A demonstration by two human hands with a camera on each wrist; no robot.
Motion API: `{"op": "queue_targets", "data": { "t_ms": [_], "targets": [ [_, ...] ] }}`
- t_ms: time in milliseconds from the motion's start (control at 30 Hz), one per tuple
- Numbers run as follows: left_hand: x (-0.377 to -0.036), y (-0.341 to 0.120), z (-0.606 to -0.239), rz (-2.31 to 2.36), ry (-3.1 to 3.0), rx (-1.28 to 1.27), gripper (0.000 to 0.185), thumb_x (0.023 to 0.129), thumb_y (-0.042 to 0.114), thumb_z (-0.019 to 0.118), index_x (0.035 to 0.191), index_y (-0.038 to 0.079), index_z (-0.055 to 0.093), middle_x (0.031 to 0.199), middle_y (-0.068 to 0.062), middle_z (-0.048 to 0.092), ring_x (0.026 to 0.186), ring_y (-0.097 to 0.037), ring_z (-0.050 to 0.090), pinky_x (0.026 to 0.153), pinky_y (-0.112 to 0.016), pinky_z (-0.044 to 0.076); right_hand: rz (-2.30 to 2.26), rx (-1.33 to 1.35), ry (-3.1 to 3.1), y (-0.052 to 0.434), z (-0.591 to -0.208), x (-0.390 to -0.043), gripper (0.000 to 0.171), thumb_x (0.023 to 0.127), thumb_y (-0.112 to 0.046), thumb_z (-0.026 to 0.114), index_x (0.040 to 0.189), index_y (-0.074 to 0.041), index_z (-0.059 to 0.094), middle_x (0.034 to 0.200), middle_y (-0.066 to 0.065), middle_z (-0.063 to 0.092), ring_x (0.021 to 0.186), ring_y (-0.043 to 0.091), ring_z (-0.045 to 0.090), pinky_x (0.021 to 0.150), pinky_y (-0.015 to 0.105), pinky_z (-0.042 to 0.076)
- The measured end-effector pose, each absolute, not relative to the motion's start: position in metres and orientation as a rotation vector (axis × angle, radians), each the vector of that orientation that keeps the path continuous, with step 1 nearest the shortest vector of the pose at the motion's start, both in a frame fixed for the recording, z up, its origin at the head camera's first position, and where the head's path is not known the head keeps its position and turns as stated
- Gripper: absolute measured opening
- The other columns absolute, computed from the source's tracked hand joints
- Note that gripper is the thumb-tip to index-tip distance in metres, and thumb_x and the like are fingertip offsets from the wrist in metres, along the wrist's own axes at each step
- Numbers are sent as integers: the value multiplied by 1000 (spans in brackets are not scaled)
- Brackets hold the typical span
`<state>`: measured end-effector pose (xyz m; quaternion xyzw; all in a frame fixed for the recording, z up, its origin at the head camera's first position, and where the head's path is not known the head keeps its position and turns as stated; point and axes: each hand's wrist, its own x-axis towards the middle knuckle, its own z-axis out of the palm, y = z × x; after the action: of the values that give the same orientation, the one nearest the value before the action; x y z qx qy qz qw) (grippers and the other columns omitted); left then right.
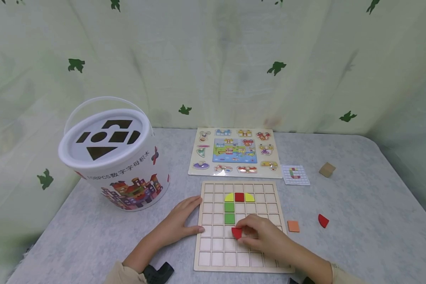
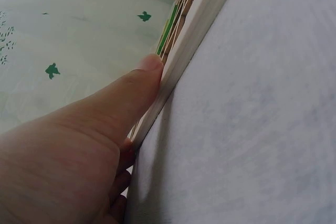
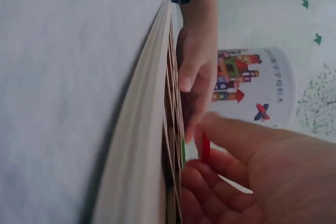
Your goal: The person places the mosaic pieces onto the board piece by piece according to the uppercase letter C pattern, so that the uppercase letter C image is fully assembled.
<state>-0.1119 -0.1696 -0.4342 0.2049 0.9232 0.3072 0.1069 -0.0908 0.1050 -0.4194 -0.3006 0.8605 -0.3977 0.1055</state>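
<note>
My right hand (image 1: 260,234) pinches a red quarter-circle tile (image 1: 236,233) between thumb and fingers, over the wooden grid board (image 1: 206,258). In the right wrist view that red tile (image 3: 206,148) shows edge-on, standing off the board's surface. My left hand (image 1: 177,223) rests at the board's left edge, its thumb (image 2: 149,66) and fingertips touching the rim. Set in the grid are two yellow quarter-circle tiles (image 1: 229,197) with a red square (image 1: 239,197) between them. Below the left yellow one sit two green squares (image 1: 229,207), one under the other.
Right of the board lie an orange square (image 1: 293,226), another red quarter-circle (image 1: 323,221) and a brown wooden piece (image 1: 327,169). A pattern card (image 1: 296,175) lies beside a picture puzzle board (image 1: 195,152) behind the grid. A white lidded bucket (image 1: 113,157) stands at the left.
</note>
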Motion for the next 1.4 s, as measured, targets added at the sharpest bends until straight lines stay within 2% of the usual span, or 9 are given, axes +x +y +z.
{"op": "queue_targets", "data": {
  "t_ms": [433,933,1200,1400],
  "targets": [
    [-111,-170,-433,912,2720,607,76,69,53,54,131,21,24,132,8,20,120,-13,16,94,-40,21,-991,-939,2706,89,-430,-96,28,73,-40,58,97,-27,55,83,-17,47,68,1,41,59,16,36],
    [-113,-171,-437,926,2725,624,76,69,53,54,131,22,24,132,9,20,120,-12,16,94,-40,21,-956,-939,2734,86,-425,-96,21,75,-30,60,94,-23,57,81,-16,47,68,2,41,59,16,38],
    [-113,-171,-437,912,2724,613,76,69,54,53,131,22,23,132,9,19,120,-13,15,94,-40,21,-1059,-846,2526,97,-411,-95,35,74,-35,59,107,-23,51,90,-12,49,74,7,43,60,18,40],
    [-112,-171,-437,913,2725,618,76,69,54,54,131,22,24,132,8,20,120,-13,15,94,-40,20,-1127,-884,2459,115,-392,-87,44,75,-34,58,115,-23,45,108,-12,46,92,8,45,76,27,41]
  ]
}}
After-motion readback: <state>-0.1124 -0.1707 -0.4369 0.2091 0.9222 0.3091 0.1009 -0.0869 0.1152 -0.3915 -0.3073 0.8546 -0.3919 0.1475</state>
